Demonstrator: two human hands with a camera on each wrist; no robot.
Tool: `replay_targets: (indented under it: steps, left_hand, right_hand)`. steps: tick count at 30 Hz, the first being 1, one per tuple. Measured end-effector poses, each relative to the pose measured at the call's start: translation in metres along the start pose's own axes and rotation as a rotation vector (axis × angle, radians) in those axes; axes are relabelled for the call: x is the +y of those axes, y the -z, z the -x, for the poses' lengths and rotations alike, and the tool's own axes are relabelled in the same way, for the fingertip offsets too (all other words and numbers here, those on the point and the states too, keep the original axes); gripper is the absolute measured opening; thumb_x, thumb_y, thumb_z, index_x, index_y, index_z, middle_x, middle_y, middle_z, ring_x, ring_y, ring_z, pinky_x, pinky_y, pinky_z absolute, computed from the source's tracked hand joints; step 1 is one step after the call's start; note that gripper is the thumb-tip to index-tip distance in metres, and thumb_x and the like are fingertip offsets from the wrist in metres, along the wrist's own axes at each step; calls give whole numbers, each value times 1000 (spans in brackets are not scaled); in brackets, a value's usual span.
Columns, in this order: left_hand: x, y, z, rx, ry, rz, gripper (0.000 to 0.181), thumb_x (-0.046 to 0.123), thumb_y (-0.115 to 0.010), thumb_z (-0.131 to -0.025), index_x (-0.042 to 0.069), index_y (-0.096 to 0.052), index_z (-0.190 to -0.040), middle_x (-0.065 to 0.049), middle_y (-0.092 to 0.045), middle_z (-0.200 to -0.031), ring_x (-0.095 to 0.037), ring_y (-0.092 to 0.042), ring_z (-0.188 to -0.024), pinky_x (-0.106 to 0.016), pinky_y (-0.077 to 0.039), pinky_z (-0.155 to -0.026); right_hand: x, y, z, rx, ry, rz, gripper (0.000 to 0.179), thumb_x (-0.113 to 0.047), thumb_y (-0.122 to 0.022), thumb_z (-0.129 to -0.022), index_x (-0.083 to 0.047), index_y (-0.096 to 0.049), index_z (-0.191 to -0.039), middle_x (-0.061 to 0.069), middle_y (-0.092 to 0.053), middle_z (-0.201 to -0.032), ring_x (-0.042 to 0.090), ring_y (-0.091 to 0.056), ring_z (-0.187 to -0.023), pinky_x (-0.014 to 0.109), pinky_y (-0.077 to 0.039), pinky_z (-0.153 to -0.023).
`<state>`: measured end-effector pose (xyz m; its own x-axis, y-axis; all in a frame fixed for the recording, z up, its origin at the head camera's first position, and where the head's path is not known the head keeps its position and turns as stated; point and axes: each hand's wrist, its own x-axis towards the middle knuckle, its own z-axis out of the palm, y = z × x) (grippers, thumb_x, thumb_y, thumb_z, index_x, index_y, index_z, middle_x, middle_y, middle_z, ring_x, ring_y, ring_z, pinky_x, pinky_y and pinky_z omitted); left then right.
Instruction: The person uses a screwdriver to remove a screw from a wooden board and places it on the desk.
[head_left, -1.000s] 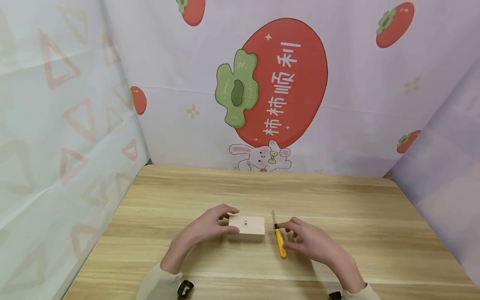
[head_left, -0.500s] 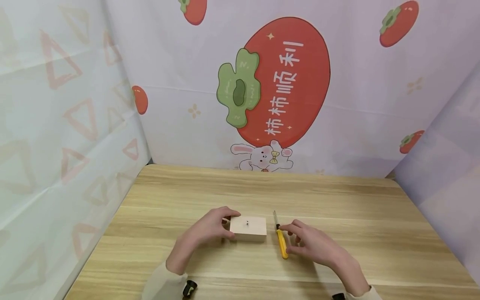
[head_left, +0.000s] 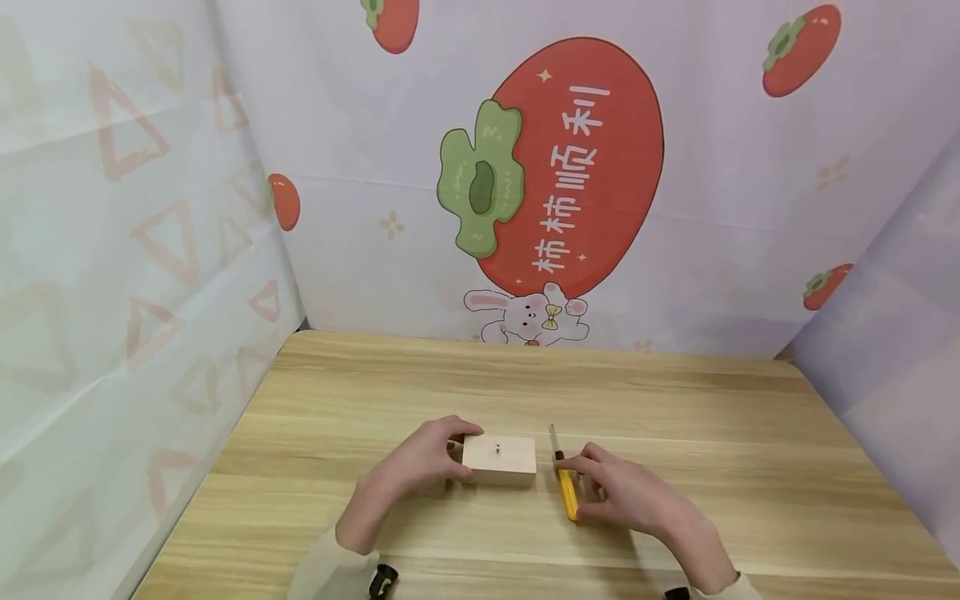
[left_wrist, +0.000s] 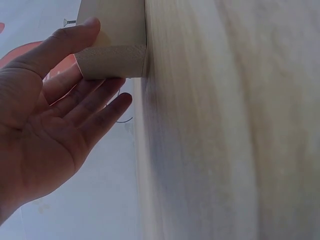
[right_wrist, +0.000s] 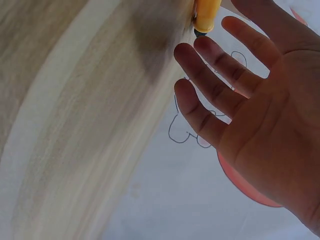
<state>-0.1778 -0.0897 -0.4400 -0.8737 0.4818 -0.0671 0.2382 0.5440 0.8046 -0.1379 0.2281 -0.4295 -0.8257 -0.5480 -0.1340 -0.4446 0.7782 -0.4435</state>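
A pale wooden block (head_left: 498, 458) lies flat on the table, with a small screw (left_wrist: 69, 22) standing up from its top. My left hand (head_left: 420, 454) holds the block's left end, thumb on the near side and fingers on the far side. To the right of the block lies a screwdriver (head_left: 567, 492) with a yellow handle and a metal shaft pointing away from me. My right hand (head_left: 622, 492) is at the screwdriver, index fingertip at the top of the handle and thumb by its butt end. In the right wrist view its other fingers are loosely extended beside the handle (right_wrist: 207, 15).
The wood-grain table (head_left: 375, 383) extends around both hands. A printed cloth (head_left: 360, 250) with persimmons and a rabbit hangs behind its far edge. Further cloths hang along the left (head_left: 90, 333) and right (head_left: 900, 333) sides.
My right index finger and thumb have come down closer onto the screwdriver's handle. The left thumb has shifted from the block's top edge to its near side. The view has drifted slightly.
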Motion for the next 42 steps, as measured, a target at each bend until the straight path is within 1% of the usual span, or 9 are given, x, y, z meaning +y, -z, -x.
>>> replay_targets:
  steps: [8, 14, 17, 23, 28, 32, 36, 39, 42]
  left_hand:
    - [1, 1, 1, -4, -4, -3, 61, 10, -86, -72, 2, -63, -128, -10, -67, -120, -25, -62, -111, -47, -50, -99]
    - [2, 1, 0, -3, -9, -15, 61, 9, -85, -73, 3, -63, -129, -9, -67, -120, -24, -62, -112, -45, -50, -99]
    - [2, 1, 0, -2, -9, -16, 61, 9, -85, -73, 3, -63, -129, -9, -67, -120, -24, -62, -112, -45, -50, -98]
    - [2, 0, 0, -3, -16, -25, 60, 9, -85, -73, 2, -63, -129, -9, -66, -118, -24, -62, -111, -45, -50, -98]
    - [1, 0, 0, -7, -20, -26, 60, 9, -85, -74, 2, -63, -129, -9, -66, -119, -26, -62, -113, -46, -49, -100]
    - [1, 0, 1, -8, -16, -21, 60, 9, -85, -74, 2, -62, -130, -9, -66, -119, -27, -62, -115, -47, -49, -101]
    - [1, 0, 0, -9, -12, -27, 61, 10, -85, -75, 2, -62, -131, -9, -66, -120, -26, -62, -116, -46, -48, -101]
    - [1, 0, 0, -10, -14, -36, 61, 10, -85, -75, 2, -61, -131, -9, -66, -120, -26, -62, -116, -46, -48, -102]
    - [1, -1, 0, -10, -19, -40, 61, 10, -84, -75, 2, -61, -131, -9, -66, -120, -25, -61, -116, -46, -48, -101]
  right_hand:
    - [-2, -3, -4, -15, 16, 29, 54, -29, -82, -80, -23, -64, -130, -7, -48, -99, 3, -47, -73, 19, -38, -57]
    - [-4, -4, -7, -25, 31, 44, 40, -24, -80, -79, -25, -71, -118, -8, -50, -95, 2, -45, -72, 18, -38, -59]
    - [-4, -4, -8, -37, 21, 41, 36, -25, -80, -78, -25, -72, -114, -9, -51, -93, 2, -44, -73, 18, -38, -61]
    - [-6, -3, -6, -48, 11, 33, 43, -29, -84, -75, -21, -72, -116, -9, -51, -96, 3, -45, -77, 19, -39, -64]
    - [-6, -1, -5, -45, 12, 12, 49, -28, -86, -74, -19, -69, -119, -9, -51, -98, 4, -47, -79, 20, -39, -64]
    - [-5, 1, -4, -22, 25, 12, 51, -27, -86, -75, -18, -67, -122, -10, -50, -98, 4, -47, -80, 20, -40, -64]
    - [-4, 3, -4, 24, 66, 35, 50, -22, -83, -78, -14, -64, -123, -12, -51, -101, 5, -53, -86, 21, -47, -68]
    - [-4, 4, -4, 80, 117, 55, 40, -16, -78, -82, -12, -64, -120, -12, -53, -101, 6, -58, -89, 22, -51, -73]
    - [-4, 7, -4, 145, 169, 75, 29, -10, -73, -87, -12, -65, -114, -12, -56, -99, 4, -59, -87, 22, -54, -73]
